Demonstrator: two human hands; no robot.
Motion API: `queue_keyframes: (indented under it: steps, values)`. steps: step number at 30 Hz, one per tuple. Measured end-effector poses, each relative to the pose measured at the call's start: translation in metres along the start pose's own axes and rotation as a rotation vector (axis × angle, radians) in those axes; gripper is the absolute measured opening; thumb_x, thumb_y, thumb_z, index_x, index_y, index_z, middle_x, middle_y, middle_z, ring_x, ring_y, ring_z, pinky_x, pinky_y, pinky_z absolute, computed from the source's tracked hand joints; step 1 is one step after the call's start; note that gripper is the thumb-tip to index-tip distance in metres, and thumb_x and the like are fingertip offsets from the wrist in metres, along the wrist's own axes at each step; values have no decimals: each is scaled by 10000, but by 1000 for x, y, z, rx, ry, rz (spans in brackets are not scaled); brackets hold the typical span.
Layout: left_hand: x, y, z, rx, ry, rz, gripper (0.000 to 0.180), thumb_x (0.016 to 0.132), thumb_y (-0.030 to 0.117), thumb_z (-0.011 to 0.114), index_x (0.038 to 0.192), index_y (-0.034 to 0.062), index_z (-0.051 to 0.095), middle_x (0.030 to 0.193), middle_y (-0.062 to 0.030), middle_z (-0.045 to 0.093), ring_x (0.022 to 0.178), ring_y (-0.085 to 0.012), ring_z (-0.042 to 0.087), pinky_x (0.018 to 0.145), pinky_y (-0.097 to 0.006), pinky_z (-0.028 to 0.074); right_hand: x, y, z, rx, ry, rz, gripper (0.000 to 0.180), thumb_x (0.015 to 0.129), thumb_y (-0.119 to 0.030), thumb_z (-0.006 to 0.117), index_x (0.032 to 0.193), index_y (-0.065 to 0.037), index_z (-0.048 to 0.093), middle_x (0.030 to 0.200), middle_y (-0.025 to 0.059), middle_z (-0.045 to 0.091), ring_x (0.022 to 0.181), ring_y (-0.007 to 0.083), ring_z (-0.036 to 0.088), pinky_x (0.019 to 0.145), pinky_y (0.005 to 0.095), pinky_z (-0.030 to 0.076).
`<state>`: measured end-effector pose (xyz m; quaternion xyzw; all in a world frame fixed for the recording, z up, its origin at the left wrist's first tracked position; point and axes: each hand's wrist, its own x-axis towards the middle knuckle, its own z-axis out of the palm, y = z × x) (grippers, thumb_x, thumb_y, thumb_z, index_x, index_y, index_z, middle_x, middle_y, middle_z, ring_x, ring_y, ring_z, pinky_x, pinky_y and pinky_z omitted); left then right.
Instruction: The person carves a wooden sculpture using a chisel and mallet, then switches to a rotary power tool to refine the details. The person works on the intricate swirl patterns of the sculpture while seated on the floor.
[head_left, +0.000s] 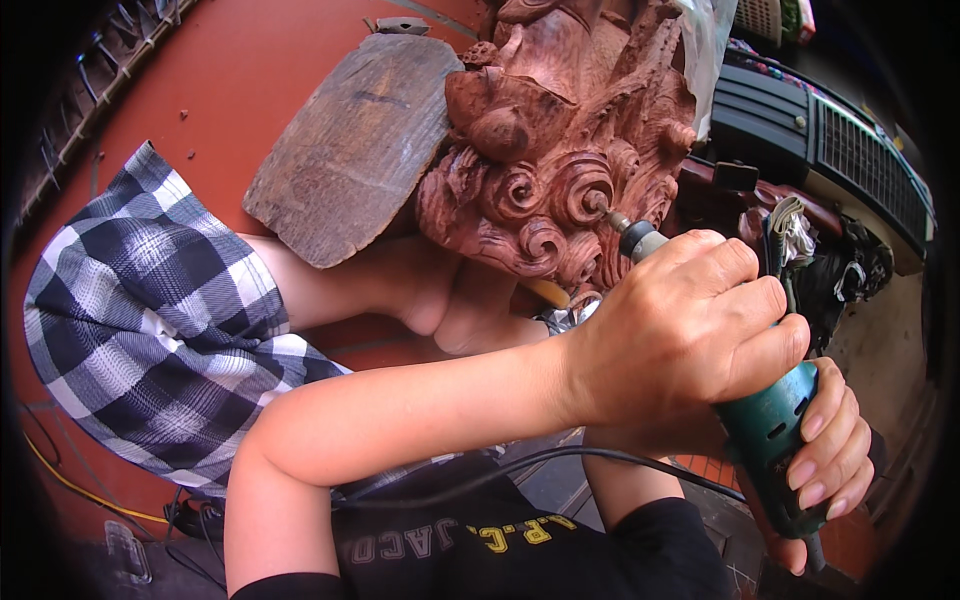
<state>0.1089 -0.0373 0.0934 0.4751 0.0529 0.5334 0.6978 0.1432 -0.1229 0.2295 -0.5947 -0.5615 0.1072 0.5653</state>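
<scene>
A green die grinder [775,415] slants across the right side, its bit pointing up and left. My left hand [680,325] wraps round its front part, with the left forearm crossing in front of my body. Around the green rear body closes my right hand [835,445]; its fingertips show on the near side. The grinder's metal collet and bit [612,212] meet a curled swirl on a reddish-brown wood carving [520,190]. Whether the tip is pressing or only just touching, I cannot tell. Spirals, knobs and ridges cover the carving.
A worn wooden board [350,140] lies left of the carving on red floor tiles [225,70]. My legs, one in checked cloth [160,330], flank the work. A black cord [560,455] crosses my lap. Dark vented equipment [860,135] and bags stand at right.
</scene>
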Motion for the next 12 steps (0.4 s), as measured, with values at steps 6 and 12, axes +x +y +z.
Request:
queue_keyframes:
  steps: [6, 12]
  values:
    - [-3, -1, 3, 7, 19, 7, 158, 768, 230, 675, 856, 105, 635, 828, -28, 587, 836, -225, 625, 754, -386, 543, 3, 10, 25, -91, 77, -2, 315, 823, -347, 871, 994, -182, 664, 877, -83, 707, 800, 72, 695, 794, 266, 501]
    - [-8, 0, 1, 59, -9, -9, 164, 747, 227, 700, 864, 124, 645, 830, -17, 590, 852, -219, 627, 760, -391, 552, 0, 9, 22, -110, 63, 20, 301, 837, -319, 877, 1006, -192, 663, 896, -79, 719, 817, 73, 709, 794, 263, 514]
